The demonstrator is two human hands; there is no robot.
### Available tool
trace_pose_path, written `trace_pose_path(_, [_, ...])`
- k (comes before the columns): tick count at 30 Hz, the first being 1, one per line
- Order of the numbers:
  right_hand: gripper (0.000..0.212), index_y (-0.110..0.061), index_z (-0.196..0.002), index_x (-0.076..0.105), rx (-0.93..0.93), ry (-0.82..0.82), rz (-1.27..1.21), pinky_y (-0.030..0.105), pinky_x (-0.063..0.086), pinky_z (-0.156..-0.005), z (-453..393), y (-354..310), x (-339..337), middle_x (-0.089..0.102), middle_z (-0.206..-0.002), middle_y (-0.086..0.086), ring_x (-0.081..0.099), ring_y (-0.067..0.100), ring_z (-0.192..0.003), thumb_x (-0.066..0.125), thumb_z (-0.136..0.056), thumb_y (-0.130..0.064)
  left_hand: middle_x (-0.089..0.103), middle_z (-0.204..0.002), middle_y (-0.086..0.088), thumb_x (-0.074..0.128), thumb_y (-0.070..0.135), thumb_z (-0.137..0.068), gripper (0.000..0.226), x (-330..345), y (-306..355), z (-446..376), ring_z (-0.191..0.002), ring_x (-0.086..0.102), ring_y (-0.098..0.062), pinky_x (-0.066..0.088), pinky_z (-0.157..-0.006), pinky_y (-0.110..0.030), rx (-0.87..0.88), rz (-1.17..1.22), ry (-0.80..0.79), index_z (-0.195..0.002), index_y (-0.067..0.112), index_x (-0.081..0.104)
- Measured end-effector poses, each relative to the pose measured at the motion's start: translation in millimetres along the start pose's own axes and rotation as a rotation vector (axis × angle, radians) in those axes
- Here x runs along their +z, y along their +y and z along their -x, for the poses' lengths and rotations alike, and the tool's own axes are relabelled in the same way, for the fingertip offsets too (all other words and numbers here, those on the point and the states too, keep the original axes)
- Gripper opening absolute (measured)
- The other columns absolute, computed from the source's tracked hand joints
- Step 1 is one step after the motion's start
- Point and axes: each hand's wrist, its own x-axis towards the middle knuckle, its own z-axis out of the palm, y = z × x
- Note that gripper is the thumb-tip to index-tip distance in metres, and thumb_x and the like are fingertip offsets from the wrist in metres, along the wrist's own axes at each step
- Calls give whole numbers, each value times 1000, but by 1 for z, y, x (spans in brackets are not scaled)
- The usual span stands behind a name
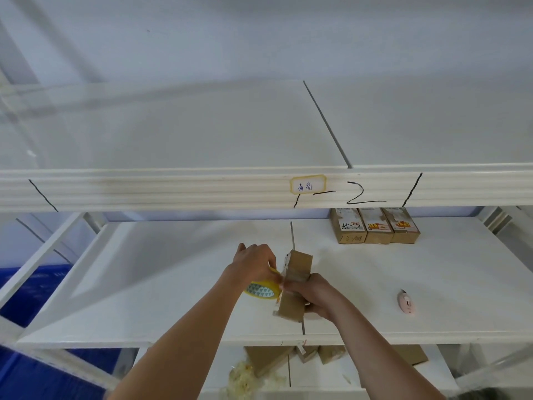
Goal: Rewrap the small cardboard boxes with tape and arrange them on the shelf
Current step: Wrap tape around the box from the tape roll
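Observation:
A small brown cardboard box (297, 272) is held on end above the white middle shelf (173, 284). My right hand (311, 295) grips its lower half from the right. My left hand (253, 264) holds a yellow roll of tape (261, 290) against the box's left side, where the tape meets the cardboard. Three wrapped boxes (375, 226) stand side by side at the back right of the same shelf.
A pink box cutter (406, 303) lies on the shelf to the right. The upper shelf rail (173, 189) carries a yellow label (308, 184) and marker lines. Below, several cardboard boxes (331, 355) and crumpled used tape (245, 376) lie on the lower shelf. Blue crates (31, 287) stand at left.

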Motion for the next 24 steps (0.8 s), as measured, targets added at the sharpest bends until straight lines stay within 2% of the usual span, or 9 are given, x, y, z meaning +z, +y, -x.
trace_pose_path(5, [32,-12,-107,65,6,6,36,37,61,-73,0,-4,-7,74,-104,10,72,23,-93,80,-81,-19,67,-113,5,68,64,-84,48,-4,4,1,-107,59,-19,29,-97,-37,38,-8,-59,-112,26,75])
trace_pose_path(9, [39,-11,-113,66,-4,-10,82,41,63,-79,-6,-6,-18,76,-103,10,73,24,-94,81,-79,-22,72,-108,2,61,64,-89,49,-14,0,3,-101,61,-22,32,-92,-38,81,44,-202,-114,24,76])
trace_pose_path(13, [41,-12,-112,67,0,-37,83,42,62,-82,-8,-4,-23,77,-100,9,74,24,-95,84,-76,-23,74,-100,-2,64,63,-88,49,-23,-7,5,-86,62,-20,40,-75,-32,102,84,-297,-109,20,77])
trace_pose_path(16, [44,-12,-114,67,-2,-60,68,44,61,-85,-8,-3,-24,78,-100,8,74,24,-96,84,-76,-24,75,-96,-3,68,64,-84,53,-24,-10,3,-87,66,-22,47,-73,-32,79,143,-306,-106,17,78])
trace_pose_path(21, [40,-11,-114,67,0,-85,43,44,60,-88,-8,-1,-25,77,-102,8,73,25,-99,82,-79,-23,71,-91,0,74,63,-79,55,-17,-7,-1,-89,62,-23,43,-76,-31,20,131,-260,-104,14,77])
trace_pose_path(24, [41,-11,-118,66,2,-95,22,48,57,-94,-9,0,-27,77,-105,8,72,26,-102,79,-80,-21,64,-79,7,74,74,-68,55,-8,-11,-4,-89,56,-22,41,-81,-33,-37,80,-173,-90,24,76])
